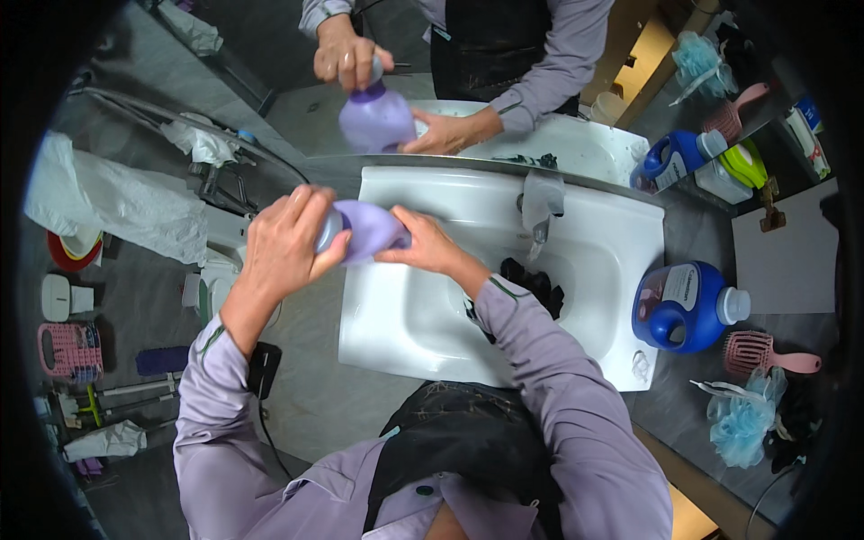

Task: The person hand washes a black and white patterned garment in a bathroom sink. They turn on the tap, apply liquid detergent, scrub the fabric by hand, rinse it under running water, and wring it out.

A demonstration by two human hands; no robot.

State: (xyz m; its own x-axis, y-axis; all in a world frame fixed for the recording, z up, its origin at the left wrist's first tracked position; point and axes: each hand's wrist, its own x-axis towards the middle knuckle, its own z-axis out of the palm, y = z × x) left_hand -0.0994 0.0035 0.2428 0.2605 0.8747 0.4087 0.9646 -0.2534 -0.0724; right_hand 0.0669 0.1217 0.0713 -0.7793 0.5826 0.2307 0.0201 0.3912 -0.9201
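A purple plastic bottle (370, 229) lies tilted between my two hands, over the left rim of the white washbasin (432, 324). My left hand (283, 236) is wrapped around its pale cap end. My right hand (428, 244) grips the handle end of the bottle. Black wet-looking cloth (536, 283) lies in the basin below the faucet (538, 229), which has a pale wrapping over it. The mirror (378, 81) above the basin reflects both hands and the bottle.
Right of the basin stand a blue detergent jug (682, 304), a pink hairbrush (769, 352) and a blue mesh bath puff (746, 425). A toilet (219, 283), a shower hose (182, 111) and a pink basket (71, 351) are on the left.
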